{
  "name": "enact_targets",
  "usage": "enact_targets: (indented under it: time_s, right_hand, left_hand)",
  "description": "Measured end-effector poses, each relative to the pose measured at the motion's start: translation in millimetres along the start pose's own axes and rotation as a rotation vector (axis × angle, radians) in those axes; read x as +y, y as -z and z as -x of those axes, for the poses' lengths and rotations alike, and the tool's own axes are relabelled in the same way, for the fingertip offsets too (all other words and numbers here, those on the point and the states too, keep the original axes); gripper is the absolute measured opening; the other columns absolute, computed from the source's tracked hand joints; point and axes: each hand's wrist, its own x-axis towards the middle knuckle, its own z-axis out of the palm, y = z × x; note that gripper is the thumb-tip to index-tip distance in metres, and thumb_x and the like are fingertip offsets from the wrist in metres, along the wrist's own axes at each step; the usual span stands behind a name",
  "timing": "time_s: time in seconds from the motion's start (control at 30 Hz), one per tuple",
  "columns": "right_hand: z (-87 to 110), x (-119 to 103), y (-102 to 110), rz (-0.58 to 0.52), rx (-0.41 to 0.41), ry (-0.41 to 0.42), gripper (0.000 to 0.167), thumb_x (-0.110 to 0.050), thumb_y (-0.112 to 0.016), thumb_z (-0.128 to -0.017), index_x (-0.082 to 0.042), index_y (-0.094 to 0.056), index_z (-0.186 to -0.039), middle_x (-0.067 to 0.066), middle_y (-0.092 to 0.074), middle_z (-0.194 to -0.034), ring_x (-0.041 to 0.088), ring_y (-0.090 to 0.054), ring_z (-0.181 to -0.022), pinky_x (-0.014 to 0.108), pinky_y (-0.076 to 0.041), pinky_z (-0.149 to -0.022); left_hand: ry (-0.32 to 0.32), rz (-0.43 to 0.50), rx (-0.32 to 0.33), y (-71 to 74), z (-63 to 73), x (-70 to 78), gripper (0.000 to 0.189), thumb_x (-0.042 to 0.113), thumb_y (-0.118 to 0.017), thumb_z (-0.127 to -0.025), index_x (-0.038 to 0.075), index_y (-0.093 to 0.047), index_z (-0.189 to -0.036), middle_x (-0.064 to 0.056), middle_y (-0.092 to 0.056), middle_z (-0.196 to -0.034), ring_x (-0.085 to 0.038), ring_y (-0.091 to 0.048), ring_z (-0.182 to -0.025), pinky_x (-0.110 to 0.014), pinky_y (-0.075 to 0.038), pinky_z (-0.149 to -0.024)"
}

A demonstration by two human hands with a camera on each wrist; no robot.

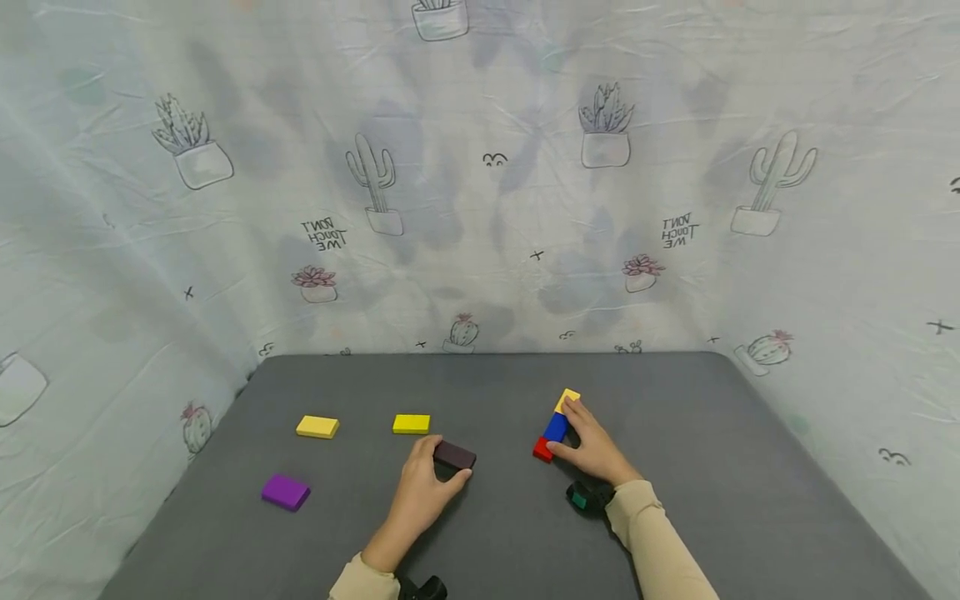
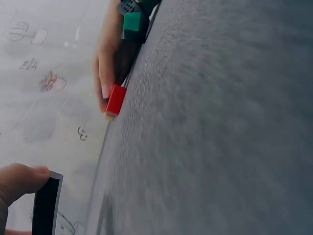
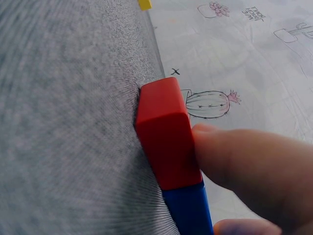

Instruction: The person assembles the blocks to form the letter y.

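Between thumb and fingers my left hand [image 1: 422, 492] pinches a dark, nearly black rectangular block [image 1: 454, 455] by its edges. The left wrist view shows the thumb on the end of that dark block [image 2: 46, 205], with the other fingers mostly out of frame. My right hand [image 1: 596, 446] rests on a slanting row of blocks. Its thumb touches the red block [image 3: 166, 142] at the near end, while the fingers reach the yellow block [image 1: 571, 395] at the far end. A blue block [image 1: 556, 427] lies between these two, end to end with the red one.
On the grey table [image 1: 495, 542], left of the hands, lie a pale yellow block [image 1: 317, 427], a bright yellow block [image 1: 412, 424] and a purple block [image 1: 286, 492]. A patterned white cloth [image 1: 495, 208] hangs behind the table's far edge. Dark devices sit at both wrists.
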Motion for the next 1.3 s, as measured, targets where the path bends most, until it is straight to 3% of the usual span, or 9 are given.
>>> enact_targets:
  time_s: [0.3, 0.63, 0.93, 1.3]
  right_hand:
    - [0.3, -0.9, 0.2, 0.004, 0.01, 0.009, 0.084, -0.045, -0.063, -0.087, 0.001, -0.027, -0.148, 0.019, -0.021, -0.156, 0.039, -0.015, -0.144, 0.06, -0.021, -0.112]
    - [0.0, -1.4, 0.1, 0.008, 0.019, -0.004, 0.085, -0.046, -0.063, -0.086, 0.001, -0.027, -0.148, 0.019, -0.021, -0.156, 0.04, -0.015, -0.144, 0.061, -0.022, -0.111]
    - [0.6, -1.6, 0.2, -0.001, 0.017, -0.007, 0.086, -0.046, -0.064, -0.086, 0.0, -0.026, -0.148, 0.019, -0.02, -0.156, 0.04, -0.014, -0.144, 0.062, -0.023, -0.11]
    - [-0.4, -1.2, -0.3, 0.005, 0.011, -0.012, 0.087, -0.048, -0.063, -0.086, -0.001, -0.025, -0.149, 0.019, -0.019, -0.156, 0.04, -0.014, -0.144, 0.062, -0.023, -0.11]
  left_hand:
    - [-0.039, 0.02, -0.019, -25.5, -16.6, 14.2, 0.067, 0.026, -0.077, -0.08, -0.009, -0.048, -0.129, -0.025, -0.049, -0.127, -0.037, -0.055, -0.109, -0.05, -0.05, -0.088]
    - [-0.016, 0.049, -0.039, -50.7, -36.1, 27.6, 0.066, 0.026, -0.076, -0.08, -0.009, -0.048, -0.129, -0.024, -0.048, -0.128, -0.037, -0.053, -0.11, -0.051, -0.048, -0.091]
    - [-0.018, 0.059, -0.076, -66.5, -44.8, 36.5, 0.065, 0.025, -0.075, -0.081, -0.009, -0.048, -0.128, -0.023, -0.049, -0.127, -0.035, -0.054, -0.108, -0.049, -0.049, -0.089]
    - [-0.032, 0.066, -0.089, -84.9, -47.4, 35.9, 0.063, 0.025, -0.075, -0.082, -0.011, -0.048, -0.127, -0.025, -0.049, -0.125, -0.038, -0.053, -0.11, -0.051, -0.047, -0.091]
